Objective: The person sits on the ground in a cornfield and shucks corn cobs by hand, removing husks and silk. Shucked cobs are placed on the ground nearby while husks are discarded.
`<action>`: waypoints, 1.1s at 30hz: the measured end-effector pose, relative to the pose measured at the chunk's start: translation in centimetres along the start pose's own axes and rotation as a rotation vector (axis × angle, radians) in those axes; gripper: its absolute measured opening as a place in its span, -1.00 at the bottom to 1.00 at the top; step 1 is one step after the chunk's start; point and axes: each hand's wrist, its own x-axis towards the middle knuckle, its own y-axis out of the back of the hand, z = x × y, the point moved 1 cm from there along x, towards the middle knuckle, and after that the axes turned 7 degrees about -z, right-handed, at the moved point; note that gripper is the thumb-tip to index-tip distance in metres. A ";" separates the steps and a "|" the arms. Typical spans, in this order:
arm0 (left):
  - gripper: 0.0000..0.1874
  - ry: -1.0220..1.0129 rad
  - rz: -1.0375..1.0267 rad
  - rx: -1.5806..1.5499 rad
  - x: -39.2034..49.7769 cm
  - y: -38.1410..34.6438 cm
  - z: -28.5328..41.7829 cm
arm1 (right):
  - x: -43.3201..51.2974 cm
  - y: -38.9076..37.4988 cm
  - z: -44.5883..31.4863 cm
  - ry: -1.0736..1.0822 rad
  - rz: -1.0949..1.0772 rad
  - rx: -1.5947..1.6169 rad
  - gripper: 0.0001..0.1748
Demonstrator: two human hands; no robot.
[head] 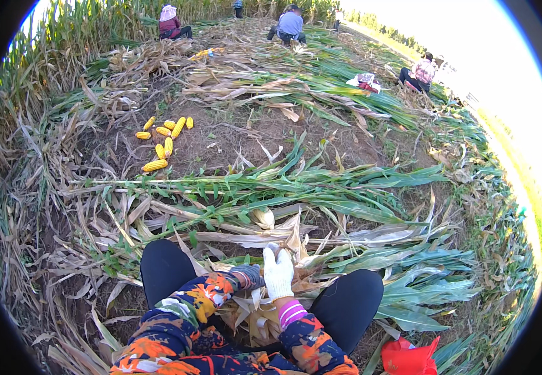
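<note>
My right hand (279, 276), in a white knit glove, is raised between my knees with thumb and fingers closed around a dry brown corn husk (294, 241). Beside it on the left, my left hand (249, 276) wears a grey glove and has its fingers curled; what lies inside them is hidden. Loose pale husks (257, 323) hang and lie below both hands. Just ahead, an ear of corn in its pale husk (264, 218) rests among cut stalks (233, 192) with green leaves.
Several husked yellow cobs (165, 140) lie on bare soil ahead left. A red bag (409, 356) sits by my right knee. Other people (289, 26) sit or crouch farther off among cut stalks. Standing corn (60, 61) borders the left; a white-and-red bundle (365, 82) lies ahead right.
</note>
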 end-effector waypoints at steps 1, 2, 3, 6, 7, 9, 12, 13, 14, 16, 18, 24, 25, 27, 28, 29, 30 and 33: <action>-0.45 -0.033 0.001 0.011 -0.5 0.5 0.3 | 0.1 -0.1 0.2 0.006 0.015 -0.071 -0.57; -0.48 -0.077 0.002 0.025 -0.9 0.8 0.7 | 0.3 -0.2 0.5 0.011 0.031 -0.141 -0.54; -0.51 -0.130 0.003 0.057 -1.4 1.1 0.9 | 0.3 -0.3 0.6 0.018 0.036 -0.221 -0.52; -0.42 -0.408 0.010 0.205 2.5 -0.8 -1.6 | 0.6 -0.6 1.1 0.011 0.049 -0.540 -0.51; -0.43 -0.504 0.097 0.111 4.2 -1.6 -2.5 | 0.7 -0.5 1.6 0.041 0.052 -0.607 -0.51; -0.45 -0.653 0.285 -0.102 7.4 -3.8 -5.8 | 0.9 -1.2 3.6 0.109 0.016 -0.730 -0.53; -0.52 -0.280 0.152 -0.370 11.9 -7.9 -11.1 | 0.7 -1.2 5.0 0.084 -0.130 -0.887 -0.52; -0.56 -0.223 0.057 -0.480 11.7 -7.0 -11.1 | 0.5 -1.2 6.4 0.069 -0.184 -0.919 -0.51; -0.60 -0.271 -0.040 -0.322 9.5 -4.1 -9.1 | 0.3 -0.6 8.4 0.032 -0.227 -0.922 -0.52; -0.69 -0.599 0.027 0.426 7.3 -1.2 -9.4 | 0.1 -1.3 10.0 0.031 -0.351 -0.916 -0.53; -0.74 -0.428 0.050 0.512 7.0 -0.9 -10.8 | -0.1 -1.8 10.8 -0.039 -0.575 -0.979 -0.57; -0.72 0.225 0.401 0.027 8.9 1.9 -11.3 | -0.1 -1.8 11.9 0.063 -0.609 -0.853 -0.67; -0.71 0.253 0.492 -0.051 9.4 2.6 -12.0 | -0.3 -2.1 12.2 -0.057 -0.562 -0.748 -0.69; -0.71 0.301 0.485 -0.096 10.6 4.0 -12.5 | -0.8 -2.3 12.9 -0.300 -0.460 -0.536 -0.74; -0.71 0.331 0.486 -0.130 11.2 4.5 -12.9 | -0.7 -2.1 13.2 0.078 -0.442 -1.028 -0.76; -0.65 0.362 0.430 -0.147 13.2 4.6 -15.0 | -0.8 -2.1 13.7 0.143 -0.412 -1.078 -0.76; -0.59 0.394 0.493 -0.144 12.8 5.8 -14.1 | -0.8 -1.8 14.3 0.185 -0.363 -1.133 -0.76; -0.36 0.525 0.752 0.017 13.5 7.4 -16.9 | -0.3 -1.8 12.9 0.139 -0.342 -1.147 -0.68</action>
